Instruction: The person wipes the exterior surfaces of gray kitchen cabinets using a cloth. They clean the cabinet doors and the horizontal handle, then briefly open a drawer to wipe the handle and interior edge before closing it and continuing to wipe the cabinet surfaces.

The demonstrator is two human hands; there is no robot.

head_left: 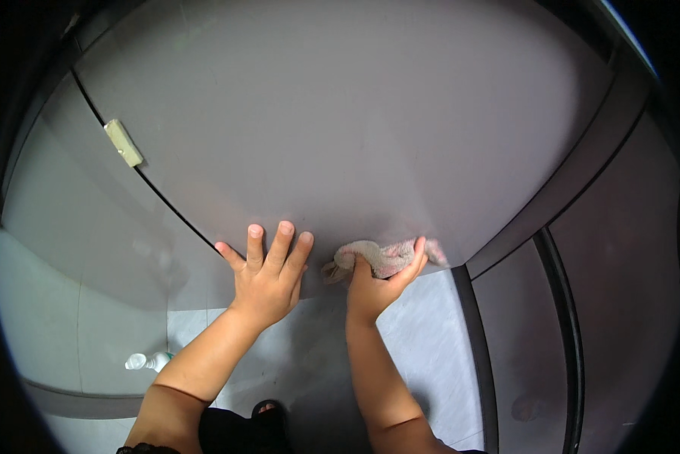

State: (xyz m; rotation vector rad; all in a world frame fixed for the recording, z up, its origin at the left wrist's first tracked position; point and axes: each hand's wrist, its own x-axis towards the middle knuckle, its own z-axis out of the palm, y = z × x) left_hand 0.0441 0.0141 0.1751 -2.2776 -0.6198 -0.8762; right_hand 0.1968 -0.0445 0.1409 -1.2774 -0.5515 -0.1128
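A wide grey panel (pixel 355 129), which looks like a door, fills the upper middle of the head view. My left hand (pixel 268 276) lies against its lower part with the fingers spread, holding nothing. To the right of it, my right hand (pixel 381 287) grips a crumpled greyish-pink cloth (pixel 381 256) and presses it on the panel close to the lower edge. Part of the cloth is hidden behind the fingers, and one end sticks out past them on the right.
A pale yellow block-like fitting (pixel 124 143) sits on the panel's left seam. A white bottle (pixel 149 362) stands on the floor by my left forearm. Grey walls flank both sides, the right one with a dark frame strip (pixel 563 318). Below lies a light tiled floor (pixel 431 340).
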